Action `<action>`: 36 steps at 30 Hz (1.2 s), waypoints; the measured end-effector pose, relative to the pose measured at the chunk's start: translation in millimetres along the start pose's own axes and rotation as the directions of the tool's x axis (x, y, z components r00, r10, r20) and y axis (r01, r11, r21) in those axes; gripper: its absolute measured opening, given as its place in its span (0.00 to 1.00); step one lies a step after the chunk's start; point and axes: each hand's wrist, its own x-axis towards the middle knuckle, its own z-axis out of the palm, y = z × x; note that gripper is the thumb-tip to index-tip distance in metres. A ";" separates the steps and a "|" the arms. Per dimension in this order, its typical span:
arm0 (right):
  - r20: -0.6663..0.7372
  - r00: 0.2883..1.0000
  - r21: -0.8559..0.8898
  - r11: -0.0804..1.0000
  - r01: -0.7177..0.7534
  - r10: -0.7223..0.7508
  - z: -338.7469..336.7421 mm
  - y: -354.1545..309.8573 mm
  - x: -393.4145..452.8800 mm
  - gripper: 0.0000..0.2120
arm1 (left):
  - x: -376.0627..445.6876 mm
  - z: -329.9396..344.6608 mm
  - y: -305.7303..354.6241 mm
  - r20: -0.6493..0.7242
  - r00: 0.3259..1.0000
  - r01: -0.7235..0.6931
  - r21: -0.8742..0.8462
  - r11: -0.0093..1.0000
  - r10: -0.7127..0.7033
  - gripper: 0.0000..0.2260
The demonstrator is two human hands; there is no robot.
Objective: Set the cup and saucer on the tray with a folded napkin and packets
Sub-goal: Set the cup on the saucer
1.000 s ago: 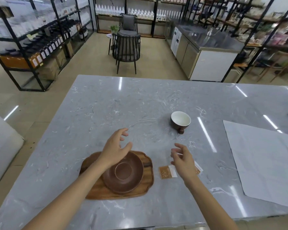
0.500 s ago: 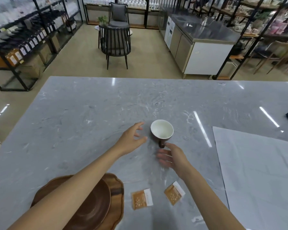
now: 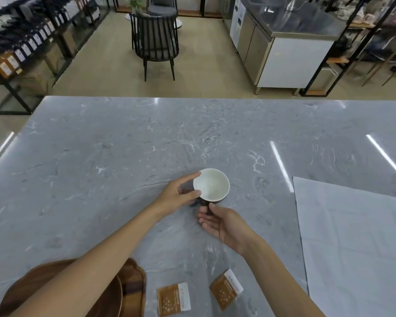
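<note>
Left hand (image 3: 174, 196) half-open, fingers pinching cup (image 3: 211, 185) rim; right hand (image 3: 222, 223) fingertips on handle.

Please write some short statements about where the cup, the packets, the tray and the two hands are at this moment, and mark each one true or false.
1. The cup stands on the saucer. False: it is on the grey table, away from the saucer, which lies on the tray.
2. The left hand touches the cup's rim. True.
3. The right hand holds a packet. False: it is at the cup's handle side; both packets lie on the table.
4. The cup is empty. True.
5. The napkin is folded on the tray. False: it lies spread flat on the table at the right.
</note>
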 end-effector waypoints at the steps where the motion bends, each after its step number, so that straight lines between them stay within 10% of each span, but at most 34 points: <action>1: 0.006 1.000 0.008 1.000 0.019 -0.019 -0.1 0.5 1.4 0.15 | 0.7 1.3 -0.8 -0.011 1.000 0.004 -0.019 1.000 -0.004 0.26; 36: 0.260 0.958 -0.177 0.969 0.173 -0.124 131.4 65.0 -90.1 0.16 | -161.6 -85.0 6.5 -0.215 0.972 -0.138 -0.193 0.972 0.095 0.24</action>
